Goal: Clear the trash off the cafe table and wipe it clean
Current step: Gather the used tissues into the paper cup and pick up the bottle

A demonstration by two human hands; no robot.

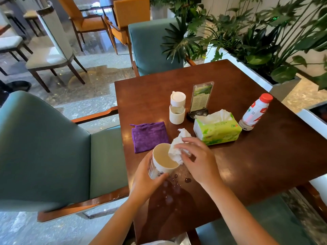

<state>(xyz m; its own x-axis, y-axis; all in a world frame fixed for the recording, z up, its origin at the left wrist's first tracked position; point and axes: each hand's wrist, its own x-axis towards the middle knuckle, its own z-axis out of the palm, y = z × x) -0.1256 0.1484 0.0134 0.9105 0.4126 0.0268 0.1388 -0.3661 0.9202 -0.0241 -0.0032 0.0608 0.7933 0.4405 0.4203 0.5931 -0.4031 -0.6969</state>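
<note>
My left hand grips a white paper cup, tilted with its mouth toward me, above the near left part of the dark wooden table. My right hand pinches a crumpled white tissue at the cup's rim, part of it inside the mouth. A folded purple cloth lies flat just beyond the cup. Small dark drops are scattered on the tabletop under the cup.
A green tissue pack, a red-capped white bottle, a white-lidded glass jar and an acrylic menu stand stand mid-table. Teal armchairs flank the left and far sides. A planter borders the right edge.
</note>
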